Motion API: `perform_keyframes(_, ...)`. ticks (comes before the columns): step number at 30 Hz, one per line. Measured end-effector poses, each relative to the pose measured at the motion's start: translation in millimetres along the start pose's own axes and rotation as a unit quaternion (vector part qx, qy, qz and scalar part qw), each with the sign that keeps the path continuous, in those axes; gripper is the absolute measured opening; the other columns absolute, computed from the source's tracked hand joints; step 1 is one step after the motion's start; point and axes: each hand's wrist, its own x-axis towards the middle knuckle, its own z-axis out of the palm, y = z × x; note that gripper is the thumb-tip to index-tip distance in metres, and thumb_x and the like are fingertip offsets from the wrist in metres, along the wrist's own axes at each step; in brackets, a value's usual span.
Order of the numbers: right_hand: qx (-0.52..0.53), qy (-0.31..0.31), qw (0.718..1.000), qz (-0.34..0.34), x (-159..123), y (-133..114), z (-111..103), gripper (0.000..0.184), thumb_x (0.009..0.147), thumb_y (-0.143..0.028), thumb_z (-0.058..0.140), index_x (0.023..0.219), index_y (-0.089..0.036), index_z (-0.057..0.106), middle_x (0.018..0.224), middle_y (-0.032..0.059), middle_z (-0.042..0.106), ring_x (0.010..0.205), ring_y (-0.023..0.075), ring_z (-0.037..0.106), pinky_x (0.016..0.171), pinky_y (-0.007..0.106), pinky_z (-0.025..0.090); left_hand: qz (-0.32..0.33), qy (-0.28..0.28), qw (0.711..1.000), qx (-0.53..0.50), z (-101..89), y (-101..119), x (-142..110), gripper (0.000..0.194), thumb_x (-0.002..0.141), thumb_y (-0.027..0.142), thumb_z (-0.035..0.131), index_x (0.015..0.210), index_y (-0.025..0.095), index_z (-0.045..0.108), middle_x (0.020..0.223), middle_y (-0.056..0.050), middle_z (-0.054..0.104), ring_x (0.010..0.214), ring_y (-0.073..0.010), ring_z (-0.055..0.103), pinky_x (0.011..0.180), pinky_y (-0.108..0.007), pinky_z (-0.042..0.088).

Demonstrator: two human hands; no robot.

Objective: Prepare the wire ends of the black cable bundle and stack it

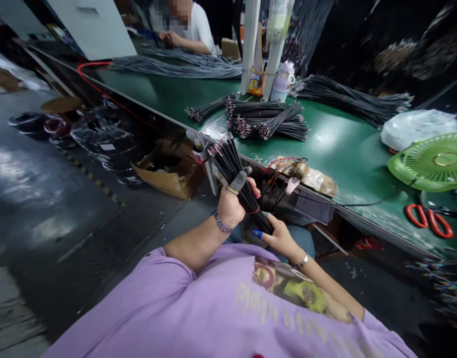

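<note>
A bundle of black wires (247, 196), bound with a red tie near its lower end, is in both my hands over the front edge of the bench. My left hand (232, 201) wraps round its upper half, with a grey cover on the thumb. Around the lower end my right hand (275, 233) is closed, blue tape on one digit. The wires tilt up to the left, their stripped reddish tips fanned out. Beyond them, more tied wire bundles (266, 117) lie piled on the green bench.
The green bench (336, 149) carries a green fan (437, 159), red-handled scissors (429, 221), a bottle (282, 82) and a small wired block (306, 176). A cardboard box (169, 171) stands below. Across the bench sits another person (200, 30) beside long grey cables (176, 64).
</note>
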Motion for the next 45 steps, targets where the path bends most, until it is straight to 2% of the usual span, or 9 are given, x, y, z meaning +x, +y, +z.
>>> perform_keyframes(5,-0.070,0.063,0.994,0.056,1.4,2.3,10.6,0.037,0.072,-0.038,0.066,0.102,-0.019,0.061,0.071,0.0005,0.063,0.059,0.0158,0.052,0.056,0.026,0.041,-0.008,0.086,0.996,0.035,-17.7,-37.6,-0.1,0.041,0.058,0.030,0.078,0.093,0.016,0.062,0.057,0.006,0.057,0.045,-0.0063,0.054,0.052,-0.022,0.044)
perform_keyframes(10,-0.078,0.090,0.990,0.075,7.3,-1.5,9.8,0.035,0.068,-0.041,0.069,0.094,-0.018,0.063,0.066,0.0016,0.061,0.058,0.0171,0.052,0.054,0.027,0.040,-0.107,0.089,0.990,0.029,-16.3,-53.1,3.5,0.034,0.056,0.027,0.077,0.083,0.015,0.061,0.047,0.007,0.051,0.042,-0.0077,0.051,0.048,-0.022,0.042)
perform_keyframes(14,0.137,0.068,0.984,0.087,12.7,-4.8,5.2,0.042,0.077,-0.049,0.061,0.108,-0.020,0.060,0.093,0.0051,0.066,0.077,0.0196,0.059,0.068,0.031,0.049,-0.182,0.132,0.974,-0.026,-22.8,-40.2,21.9,0.023,0.059,0.021,0.073,0.066,0.016,0.052,0.046,0.008,0.046,0.039,-0.0040,0.045,0.047,-0.021,0.042)
perform_keyframes(18,0.439,0.118,0.869,0.194,20.5,-0.4,6.7,0.049,0.085,-0.061,0.041,0.104,-0.020,0.059,0.096,0.0082,0.067,0.085,0.0197,0.063,0.074,0.033,0.052,-0.126,0.153,0.979,-0.050,-34.8,-26.8,36.0,0.021,0.062,0.019,0.070,0.062,0.016,0.048,0.048,0.008,0.047,0.043,-0.0037,0.048,0.052,-0.020,0.045)
perform_keyframes(22,0.590,0.148,0.753,0.252,28.3,7.2,15.9,0.052,0.087,-0.064,0.032,0.093,-0.019,0.057,0.093,0.0085,0.067,0.077,0.0164,0.064,0.068,0.030,0.054,-0.059,0.113,0.992,-0.017,-37.5,-28.1,32.0,0.024,0.057,0.020,0.074,0.067,0.017,0.052,0.052,0.009,0.048,0.044,-0.0039,0.049,0.054,-0.021,0.046)
perform_keyframes(28,0.634,0.177,0.710,0.249,36.6,11.2,26.8,0.055,0.086,-0.067,0.028,0.093,-0.020,0.054,0.078,0.0062,0.065,0.066,0.0184,0.063,0.064,0.035,0.055,0.070,0.056,0.990,0.111,-25.5,-43.3,10.9,0.025,0.062,0.033,0.074,0.071,0.019,0.056,0.055,0.006,0.053,0.049,-0.0082,0.055,0.060,-0.025,0.048)
perform_keyframes(33,0.667,0.219,0.659,0.268,37.1,13.4,25.9,0.045,0.090,-0.057,0.031,0.089,-0.019,0.055,0.070,0.0040,0.063,0.066,0.0186,0.063,0.067,0.037,0.055,0.074,0.023,0.989,0.126,-20.0,-55.7,1.3,0.031,0.061,0.030,0.076,0.086,0.021,0.060,0.056,0.006,0.056,0.051,-0.0102,0.057,0.060,-0.025,0.049)
perform_keyframes(39,0.655,0.223,0.680,0.242,36.1,12.7,29.8,0.046,0.084,-0.063,0.038,0.071,-0.021,0.052,0.056,0.0007,0.057,0.063,0.0196,0.061,0.065,0.036,0.055,-0.009,-0.003,0.989,0.150,-23.4,-81.7,-15.2,0.033,0.060,0.026,0.076,0.089,0.021,0.062,0.058,0.004,0.059,0.059,-0.0135,0.063,0.063,-0.028,0.050)
perform_keyframes(45,0.551,0.262,0.751,0.251,32.9,12.1,26.7,0.037,0.085,-0.054,0.043,0.077,-0.021,0.057,0.065,0.0029,0.063,0.070,0.0216,0.062,0.062,0.036,0.053,0.040,0.005,0.979,0.200,-30.0,-83.9,-8.8,0.016,0.064,0.028,0.075,0.074,0.020,0.065,0.076,-0.001,0.068,0.078,-0.0156,0.065,0.079,-0.030,0.049)
